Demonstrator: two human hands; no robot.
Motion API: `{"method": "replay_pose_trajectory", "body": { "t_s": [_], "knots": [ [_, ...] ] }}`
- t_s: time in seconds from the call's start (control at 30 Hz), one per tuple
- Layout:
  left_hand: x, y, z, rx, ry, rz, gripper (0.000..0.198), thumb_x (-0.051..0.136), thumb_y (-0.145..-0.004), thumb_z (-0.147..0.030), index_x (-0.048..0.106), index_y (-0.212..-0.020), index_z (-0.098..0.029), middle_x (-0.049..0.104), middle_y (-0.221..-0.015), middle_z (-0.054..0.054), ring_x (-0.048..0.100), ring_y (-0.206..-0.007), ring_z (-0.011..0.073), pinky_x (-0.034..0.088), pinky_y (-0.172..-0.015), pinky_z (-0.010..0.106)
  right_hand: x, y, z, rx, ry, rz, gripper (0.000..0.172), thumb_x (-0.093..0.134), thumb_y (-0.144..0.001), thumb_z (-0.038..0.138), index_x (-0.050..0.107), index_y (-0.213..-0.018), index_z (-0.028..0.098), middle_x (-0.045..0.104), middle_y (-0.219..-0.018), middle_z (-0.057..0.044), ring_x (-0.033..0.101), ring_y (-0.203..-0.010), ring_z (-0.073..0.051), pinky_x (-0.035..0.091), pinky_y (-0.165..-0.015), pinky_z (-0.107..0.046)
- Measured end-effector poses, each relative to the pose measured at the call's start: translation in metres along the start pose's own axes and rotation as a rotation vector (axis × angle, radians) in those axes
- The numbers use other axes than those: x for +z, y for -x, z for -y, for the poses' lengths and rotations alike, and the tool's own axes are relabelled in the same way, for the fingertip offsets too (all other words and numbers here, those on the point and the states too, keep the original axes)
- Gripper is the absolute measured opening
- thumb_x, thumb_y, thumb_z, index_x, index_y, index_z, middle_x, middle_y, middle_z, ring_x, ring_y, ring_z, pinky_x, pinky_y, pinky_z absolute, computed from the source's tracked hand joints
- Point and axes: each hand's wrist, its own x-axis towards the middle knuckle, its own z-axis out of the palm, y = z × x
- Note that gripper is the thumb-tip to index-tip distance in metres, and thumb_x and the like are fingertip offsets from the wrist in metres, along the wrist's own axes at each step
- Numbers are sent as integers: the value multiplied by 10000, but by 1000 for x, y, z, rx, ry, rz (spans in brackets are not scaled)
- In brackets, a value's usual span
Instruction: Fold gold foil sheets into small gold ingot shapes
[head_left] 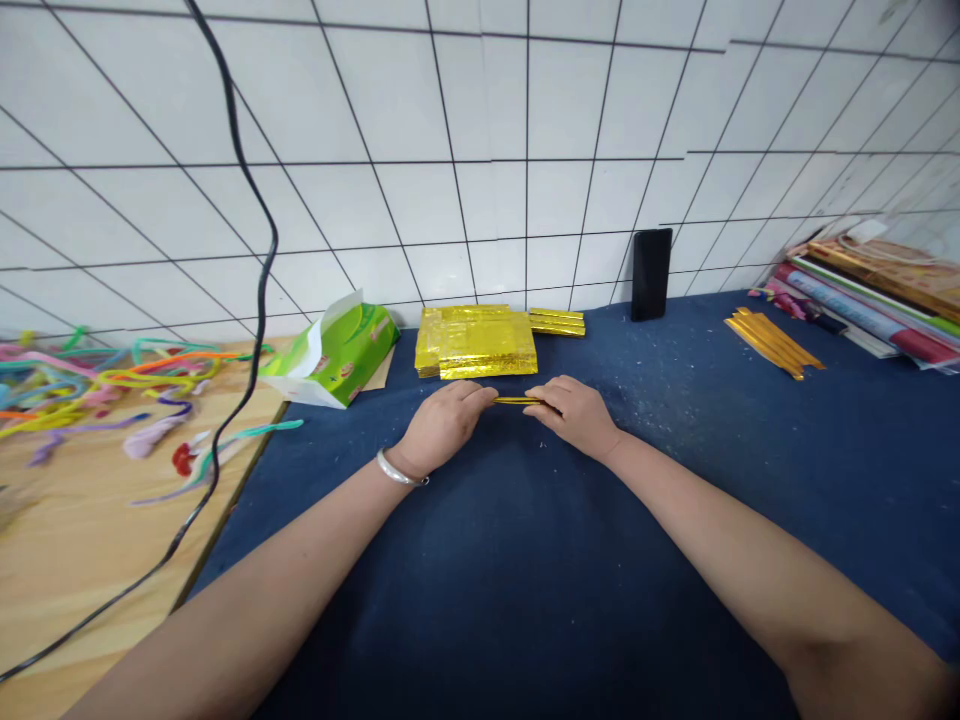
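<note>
A narrow gold foil strip (516, 400) stretches between my two hands, just above the dark blue cloth (540, 560). My left hand (448, 420), with a silver bangle (397, 470) at its wrist, pinches the strip's left end. At the right end, the fingers of my right hand (576, 412) are closed on it. Both palms face down and hide the strip's ends. Right behind the hands lies a stack of shiny gold foil sheets (487, 345). Beside that stack is a small pile of folded gold strips (556, 322).
Left, a green open packet (337, 350) lies by colourful fuzzy pipe cleaners (150, 375) on a wooden board (97, 560). A black cable (259, 300) hangs across. A phone (651, 275) leans on the tiled wall (495, 100). More gold strips (772, 343) and stacked books (877, 300) are right.
</note>
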Motion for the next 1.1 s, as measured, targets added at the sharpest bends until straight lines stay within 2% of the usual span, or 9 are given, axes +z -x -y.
{"method": "replay_pose_trajectory", "body": {
  "t_s": [0.23,0.43,0.53,0.67,0.8,0.9,1.0,1.1],
  "knots": [
    [-1,-1,0,6,102,23,289,394,-920,-199,557,-1156,-166,624,-986,93,575,-889,170,487,-809,322,0,0,-4,-26,-39,-23,293,405,-926,388,640,-1020,242,670,-912,-21,578,-859,-155,446,-797,-291],
    [-14,-8,-8,34,49,174,310,391,-933,-328,551,-1144,-167,641,-926,88,602,-832,177,467,-752,310,-9,-1,2,-154,67,17,292,376,-940,338,645,-977,230,660,-881,-35,555,-812,-165,441,-792,-322],
    [-22,-11,-13,69,-62,244,300,365,-939,-353,578,-1028,-162,638,-793,64,603,-734,181,437,-703,325,-11,-2,7,-165,87,0,284,384,-937,327,643,-971,216,651,-871,-47,546,-818,-172,442,-792,-322],
    [-25,-12,-19,59,-132,266,298,355,-940,-352,570,-848,-167,610,-718,47,587,-692,183,405,-682,332,-6,-1,8,-116,8,-45,258,424,-923,343,635,-981,207,654,-869,-40,556,-822,-161,456,-791,-301],
    [-22,-10,-29,-21,17,288,248,332,-950,-333,520,-939,-172,616,-814,44,591,-727,163,405,-634,275,-4,-1,12,-90,-91,-86,227,462,-907,337,635,-987,213,666,-875,-34,577,-835,-155,465,-804,-304],
    [-20,-9,-37,-83,165,304,215,305,-959,-315,464,-933,-173,602,-832,34,584,-714,148,410,-619,254,-8,-1,21,-66,-221,-147,207,504,-886,325,624,-1012,212,670,-906,-34,593,-852,-149,474,-805,-295],
    [-18,-9,-42,-142,253,288,196,288,-962,-302,430,-916,-176,581,-805,26,575,-700,144,420,-633,256,-13,-2,33,49,-375,-192,224,545,-859,329,605,-1044,217,659,-908,-28,602,-806,-132,486,-753,-269],
    [-16,-8,-44,-173,263,267,174,285,-961,-284,420,-938,-177,575,-819,31,572,-717,150,423,-646,265,-17,-2,42,197,-494,-212,220,586,-819,350,607,-997,222,643,-849,-9,588,-714,-115,485,-669,-247]
  ]
}}
